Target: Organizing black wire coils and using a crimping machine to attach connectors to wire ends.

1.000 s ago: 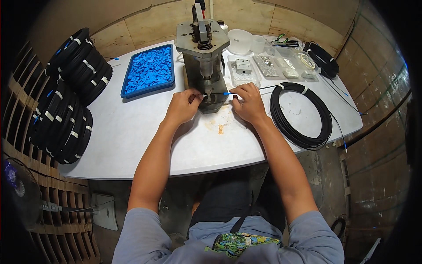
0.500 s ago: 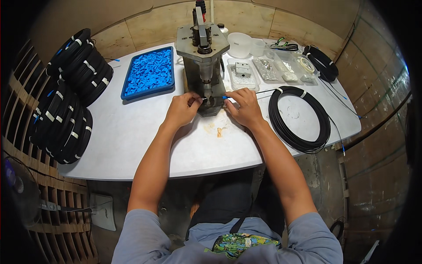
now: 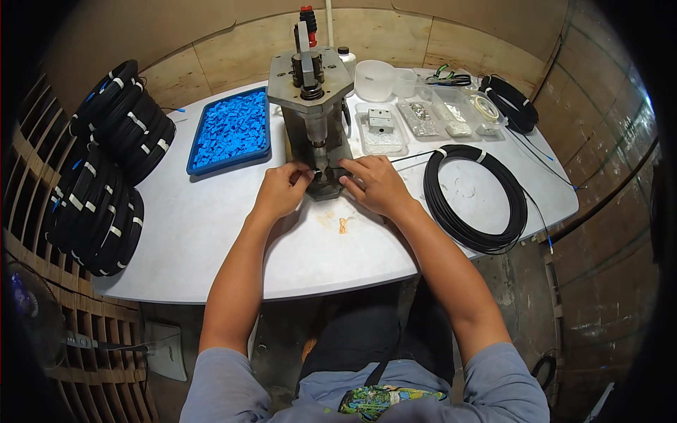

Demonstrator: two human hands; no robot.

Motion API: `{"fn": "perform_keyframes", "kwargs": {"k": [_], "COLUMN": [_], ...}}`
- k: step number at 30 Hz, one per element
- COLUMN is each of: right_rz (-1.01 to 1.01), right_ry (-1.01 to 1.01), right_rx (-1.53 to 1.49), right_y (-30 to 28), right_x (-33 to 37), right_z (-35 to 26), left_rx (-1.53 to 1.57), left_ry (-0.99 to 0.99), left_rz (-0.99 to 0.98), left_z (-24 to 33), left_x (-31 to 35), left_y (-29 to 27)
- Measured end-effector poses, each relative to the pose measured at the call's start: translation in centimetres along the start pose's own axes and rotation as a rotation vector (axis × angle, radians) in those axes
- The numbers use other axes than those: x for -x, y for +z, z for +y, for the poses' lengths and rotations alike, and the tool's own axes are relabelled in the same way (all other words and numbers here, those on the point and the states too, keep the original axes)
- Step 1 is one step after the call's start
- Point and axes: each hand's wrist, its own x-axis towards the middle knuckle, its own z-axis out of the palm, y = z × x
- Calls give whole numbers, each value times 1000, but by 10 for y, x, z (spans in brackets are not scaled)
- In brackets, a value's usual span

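- One large coil [image 3: 433,194], right.
- Left hand [image 3: 283,189] at the press; whether its fingers grip anything, I cannot tell.
- Right hand [image 3: 375,185], fingers seemingly closed on one cable [image 3: 414,155], its end hidden there.
- Apparently positioning the cable; next calls for steady alignment.
- One press [image 3: 310,81], one blue tray [image 3: 229,166].
- Two round tubs [image 3: 374,81].

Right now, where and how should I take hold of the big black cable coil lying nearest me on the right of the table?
Probably by the near part of the black coil, coming from the front: it lies flat, that part sits close to the edge of the table, and the open middle leaves room to curl around it.
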Motion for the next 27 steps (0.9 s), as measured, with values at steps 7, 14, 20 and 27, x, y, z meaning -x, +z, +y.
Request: {"fn": "perform_keyframes", "kwargs": {"k": [7,14,20,27], "right_rz": [-316,-128,-28,11], "right_ry": [170,114,121,93], "right_rx": [-20,-211,-188,-208], "right_y": [-16,-3,1,5], "right_x": [-24,-23,-13,-9], "right_z": [-3,4,6,6], "left_rx": [4,18,11,3], "left_ry": [4,1,-43,-20], "left_rz": [4,7,-9,-9], "left_z": [2,-1,2,0], "left_x": [0,0,1,0], "left_y": [-1,0,-1,-1]}}
